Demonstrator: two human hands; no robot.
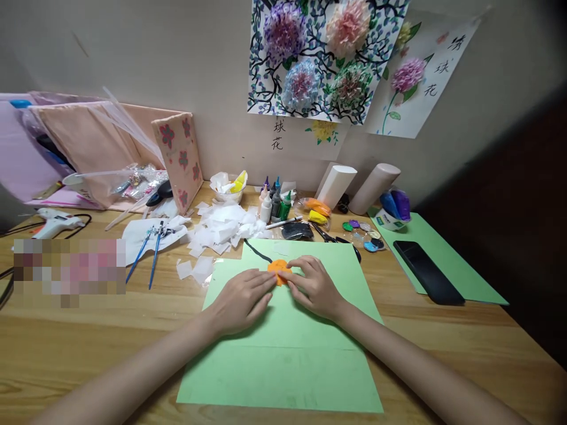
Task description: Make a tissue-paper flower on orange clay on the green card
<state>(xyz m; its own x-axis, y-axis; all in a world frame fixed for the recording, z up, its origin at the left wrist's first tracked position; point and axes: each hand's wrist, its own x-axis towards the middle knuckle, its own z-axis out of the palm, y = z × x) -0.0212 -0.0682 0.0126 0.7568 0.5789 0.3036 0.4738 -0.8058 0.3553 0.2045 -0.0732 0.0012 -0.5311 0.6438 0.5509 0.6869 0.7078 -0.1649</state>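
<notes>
A light green paper sheet (287,348) lies on the wooden table in front of me. Near its far edge sits a small orange clay piece (277,268), with a thin black strip (257,250) curving away from it to the upper left. My left hand (241,301) rests flat on the sheet, its fingertips touching the orange piece from the left. My right hand (312,286) presses on the orange piece from the right, fingers bent and close together over it.
White paper scraps (221,227) and small paint bottles (274,203) lie behind the sheet. Brushes (146,254) and a glue gun (55,221) are at left. Scissors (330,236), clay lumps (316,211), a black phone (427,271) on another green sheet are at right.
</notes>
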